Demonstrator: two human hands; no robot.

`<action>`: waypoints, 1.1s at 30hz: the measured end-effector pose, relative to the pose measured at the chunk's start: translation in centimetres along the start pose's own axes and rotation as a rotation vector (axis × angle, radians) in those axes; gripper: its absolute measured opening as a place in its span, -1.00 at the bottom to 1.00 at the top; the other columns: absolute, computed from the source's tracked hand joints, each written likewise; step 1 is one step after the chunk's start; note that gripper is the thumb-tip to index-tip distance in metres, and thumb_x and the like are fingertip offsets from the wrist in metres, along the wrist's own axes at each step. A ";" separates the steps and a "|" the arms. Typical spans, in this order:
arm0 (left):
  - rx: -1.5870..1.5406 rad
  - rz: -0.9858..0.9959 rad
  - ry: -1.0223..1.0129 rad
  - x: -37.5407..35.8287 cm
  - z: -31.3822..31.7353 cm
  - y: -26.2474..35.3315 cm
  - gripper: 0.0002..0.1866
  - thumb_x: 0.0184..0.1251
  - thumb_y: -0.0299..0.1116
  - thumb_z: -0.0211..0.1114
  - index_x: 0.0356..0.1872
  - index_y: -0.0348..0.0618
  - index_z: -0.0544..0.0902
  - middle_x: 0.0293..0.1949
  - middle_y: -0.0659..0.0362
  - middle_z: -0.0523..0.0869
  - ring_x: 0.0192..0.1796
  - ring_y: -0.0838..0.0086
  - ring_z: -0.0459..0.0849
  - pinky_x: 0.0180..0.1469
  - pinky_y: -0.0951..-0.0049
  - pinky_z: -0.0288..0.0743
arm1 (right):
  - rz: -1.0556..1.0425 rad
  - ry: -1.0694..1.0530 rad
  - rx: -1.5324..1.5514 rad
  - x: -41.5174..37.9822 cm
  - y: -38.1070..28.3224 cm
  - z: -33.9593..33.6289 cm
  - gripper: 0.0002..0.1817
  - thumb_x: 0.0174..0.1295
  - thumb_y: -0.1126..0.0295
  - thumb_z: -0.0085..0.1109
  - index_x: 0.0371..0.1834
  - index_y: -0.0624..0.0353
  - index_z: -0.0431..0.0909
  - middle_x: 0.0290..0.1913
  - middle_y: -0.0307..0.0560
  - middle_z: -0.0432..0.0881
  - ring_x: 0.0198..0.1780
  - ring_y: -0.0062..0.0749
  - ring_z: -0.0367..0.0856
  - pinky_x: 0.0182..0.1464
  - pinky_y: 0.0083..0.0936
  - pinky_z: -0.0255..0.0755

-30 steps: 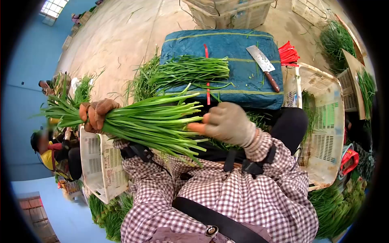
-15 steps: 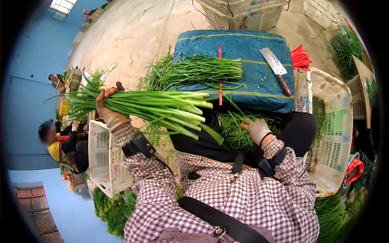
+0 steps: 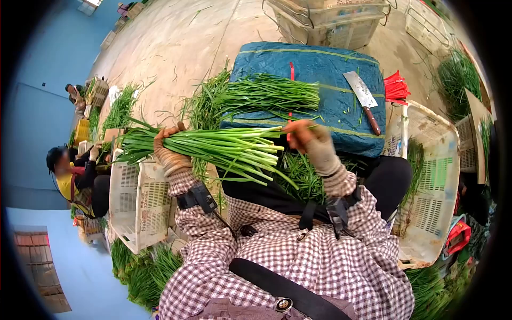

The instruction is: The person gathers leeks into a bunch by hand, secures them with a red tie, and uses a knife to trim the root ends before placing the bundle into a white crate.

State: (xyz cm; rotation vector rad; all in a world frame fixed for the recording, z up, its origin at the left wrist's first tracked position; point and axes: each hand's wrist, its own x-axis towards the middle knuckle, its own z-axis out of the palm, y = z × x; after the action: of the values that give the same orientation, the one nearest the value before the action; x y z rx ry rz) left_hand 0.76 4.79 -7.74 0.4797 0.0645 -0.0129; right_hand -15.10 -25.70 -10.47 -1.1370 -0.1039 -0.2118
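My left hand (image 3: 172, 150), in a worn fingerless glove, is wrapped round a bunch of long green stalks (image 3: 229, 149), their pale ends pointing right. At those pale ends is my right hand (image 3: 312, 140), gloved and slightly blurred, its fingers pinched together at the tip of a stalk. Beyond them a blue wrapped block (image 3: 330, 69) bears another bunch of greens (image 3: 266, 93) lying across a red tie (image 3: 292, 69). A cleaver (image 3: 362, 90) with a wooden handle rests on the block's right side. Loose greens (image 3: 301, 173) lie in my lap.
Red ties (image 3: 396, 87) stick out at the block's right edge. White plastic crates stand to the right (image 3: 434, 176) and left (image 3: 152, 197), with stacked ones (image 3: 325, 26) behind. A person in yellow (image 3: 66, 184) sits at the left. Greens (image 3: 146, 272) are heaped low on the left.
My right hand has risen from the loose greens in my lap to the pale stalk ends. My left hand has moved slightly right and down with its bunch.
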 end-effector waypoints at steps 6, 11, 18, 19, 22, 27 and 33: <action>-0.013 0.025 0.214 -0.1 -3.1 -0.5 -0.83 0.03 -0.44 0.22 -0.59 -0.13 0.38 -0.58 0.24 0.47 -0.46 0.45 0.48 0.16 0.14 0.44 | -0.383 0.605 -0.135 -1.1 -1.9 -4.8 -0.73 0.41 0.25 -0.10 -0.22 0.19 0.54 -0.28 -0.18 0.57 -0.46 -0.66 0.42 -0.48 -0.76 0.30; -0.025 0.078 0.328 0.0 -3.8 -1.2 -0.84 0.06 -0.45 0.20 -0.59 -0.17 0.39 -0.59 0.20 0.46 -0.48 0.38 0.46 0.09 0.10 0.49 | -0.645 -0.182 -1.422 0.8 -6.6 4.7 -0.85 0.19 0.35 0.08 -0.21 0.06 0.58 -0.29 -0.22 0.56 -0.29 -0.46 0.54 -0.30 -0.47 0.41; -0.022 0.121 0.349 -1.1 -4.0 -1.4 -0.82 0.09 -0.44 0.22 -0.58 -0.17 0.39 -0.58 0.18 0.46 -0.47 0.39 0.46 0.08 0.10 0.52 | -0.588 -0.573 -1.441 4.5 3.2 6.7 -0.84 0.05 0.26 0.18 -0.35 0.04 0.54 -0.32 -0.21 0.55 -0.23 -0.30 0.54 -0.20 -0.38 0.39; -0.010 0.167 0.389 -1.1 -4.4 -0.8 -0.82 0.09 -0.45 0.22 -0.58 -0.17 0.39 -0.58 0.18 0.46 -0.47 0.39 0.46 0.08 0.10 0.52 | -0.439 -0.606 -1.269 4.2 3.3 5.6 -0.85 0.06 0.26 0.17 -0.38 0.06 0.52 -0.31 -0.19 0.55 -0.25 -0.25 0.54 -0.21 -0.35 0.39; -0.067 0.166 0.452 -1.6 -5.9 0.4 -0.82 0.07 -0.48 0.23 -0.59 -0.18 0.39 -0.55 0.17 0.46 -0.46 0.38 0.45 0.07 0.06 0.54 | -0.065 -0.504 -1.309 1.3 2.0 0.6 -0.86 0.12 0.30 0.14 -0.36 0.12 0.52 -0.40 -0.11 0.54 -0.33 -0.12 0.53 -0.29 -0.24 0.38; 0.124 0.149 0.442 -1.2 -9.1 0.1 -0.79 0.06 -0.27 0.23 -0.59 -0.13 0.43 -0.54 0.17 0.54 -0.39 0.30 0.52 0.07 0.16 0.50 | 0.121 -0.078 -1.181 -1.2 0.0 -1.4 -0.66 0.08 0.15 0.30 -0.18 0.09 0.54 -0.39 -0.02 0.64 -0.40 -0.19 0.65 -0.40 -0.36 0.46; 0.343 -0.104 0.240 -0.9 -11.7 0.6 -0.64 -0.03 -0.20 0.31 -0.26 -0.24 0.59 -0.14 0.00 0.63 -0.04 0.15 0.55 0.07 0.05 0.45 | 0.198 -0.119 -1.086 1.5 1.4 2.3 -0.34 -0.01 -0.22 0.17 0.02 0.06 0.51 -0.20 0.03 0.65 -0.17 -0.07 0.62 -0.14 -0.26 0.47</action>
State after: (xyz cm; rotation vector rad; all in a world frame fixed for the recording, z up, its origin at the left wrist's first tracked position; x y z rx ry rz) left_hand -0.78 10.73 -17.80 0.8189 0.3265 -0.0687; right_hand -13.29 -23.22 -10.51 -2.2298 0.0330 -0.0037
